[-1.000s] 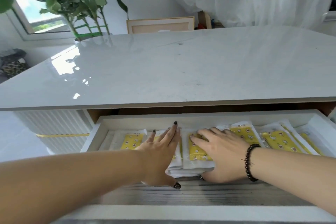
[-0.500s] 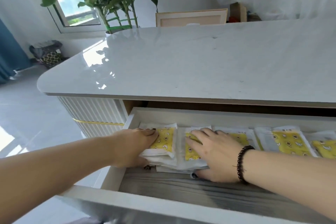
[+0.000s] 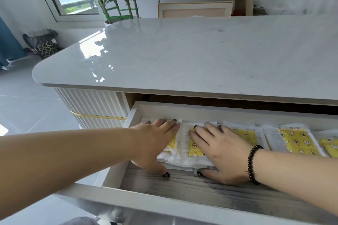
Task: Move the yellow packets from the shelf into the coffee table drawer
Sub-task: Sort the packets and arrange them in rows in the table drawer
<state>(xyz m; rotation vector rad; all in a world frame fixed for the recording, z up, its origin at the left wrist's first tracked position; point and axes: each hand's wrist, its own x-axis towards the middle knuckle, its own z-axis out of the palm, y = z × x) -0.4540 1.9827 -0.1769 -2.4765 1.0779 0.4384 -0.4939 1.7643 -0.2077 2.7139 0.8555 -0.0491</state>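
Where both hands (image 3: 155,139) press, yellow packets (image 3: 196,147) lie half-hidden.

Both hands lie side by side on packet stacks in the drawer (image 3: 133,113) under the desk (image 3: 201,56): left hand (image 3: 155,139), right hand (image 3: 219,148); further packets (image 3: 296,140) right of the right hand.
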